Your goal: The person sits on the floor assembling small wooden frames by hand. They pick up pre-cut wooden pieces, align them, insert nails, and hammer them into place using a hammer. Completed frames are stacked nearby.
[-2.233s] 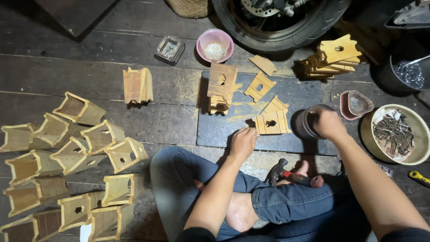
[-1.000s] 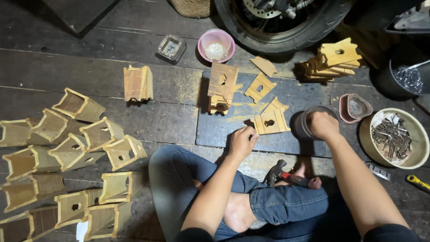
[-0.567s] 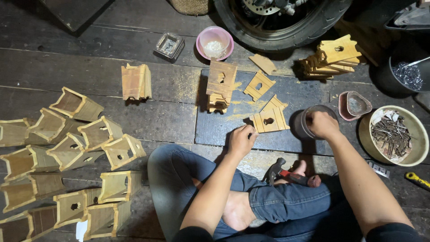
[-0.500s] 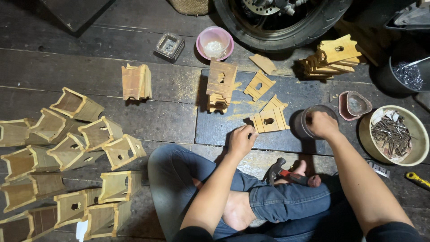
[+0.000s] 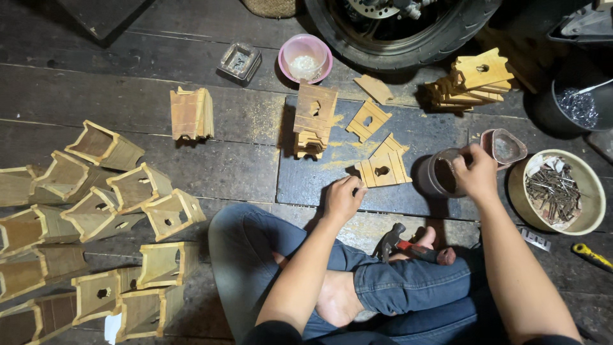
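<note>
Seen from above, seated cross-legged in blue jeans (image 5: pixel 408 291) on a dark plank floor (image 5: pixel 115 89). Left hand (image 5: pixel 342 199) at centre frame, grip clenched loosely, fingertips touching the lower left edge of a small house-shaped wooden panel (image 5: pixel 382 167) with a round hole, lying flat on a dark slab (image 5: pixel 319 185). Right hand (image 5: pixel 476 174) right of centre, grip curled over the rim of a dark round cup (image 5: pixel 438 175) just beside the panel; contents of the cup not discernible. Hammer (image 5: pixel 408 246) with red handle resting on the lap, lower centre, touched by neither hand. Shallow bowl of nails (image 5: pixel 557 191) at right edge, near the right hand; small pink triangular dish (image 5: pixel 506 147) between cup and bowl. Stack of cut panels (image 5: pixel 313 121) above the left hand, single flat panel (image 5: pixel 368 120) beside it. Further stack of panels (image 5: pixel 472 83) at upper right, close to a motorcycle tyre (image 5: pixel 402 38) along the top edge. Pink bowl (image 5: pixel 306 59) with pale contents at upper centre, square glass dish (image 5: pixel 239 62) to its left. One assembled wooden box (image 5: pixel 190 114) standing alone at upper left of centre; many open wooden boxes (image 5: pixel 108 211) heaped along the left side, down to lower left. Black bucket (image 5: pixel 575 102) at upper right edge; yellow-handled tool (image 5: pixel 591 255) at lower right edge
</note>
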